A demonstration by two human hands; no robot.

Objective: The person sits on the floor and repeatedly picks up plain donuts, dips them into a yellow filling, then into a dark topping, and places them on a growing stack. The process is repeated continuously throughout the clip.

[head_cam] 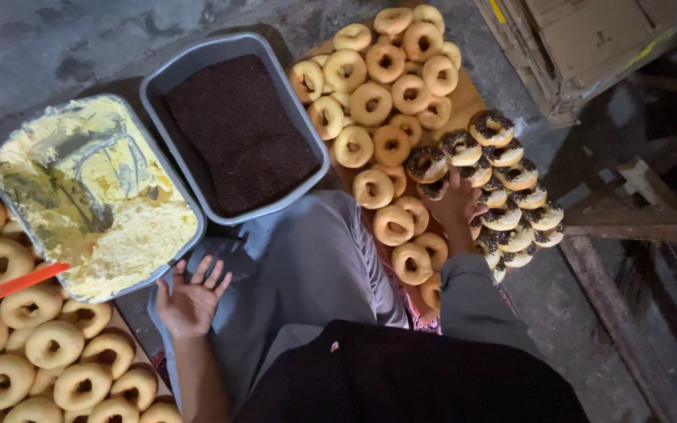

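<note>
My left hand (190, 298) rests palm up and open on my grey trouser leg, just below the corner of a tray of yellow cream (95, 196). My right hand (457, 202) reaches into the rows of sprinkle-coated donuts (503, 188) on a wooden board (468, 100); its fingers touch a coated donut (432, 188), and I cannot tell whether they grip it. Plain donuts (385, 86) are heaped on the far part of the same board. A grey tray of dark chocolate sprinkles (240, 129) stands between the cream tray and the board.
A spatula with an orange handle (25, 280) lies in the cream tray. More plain donuts (48, 345) are piled at the lower left. Cardboard boxes (581, 39) sit at the upper right, and wooden beams (636, 227) run along the right.
</note>
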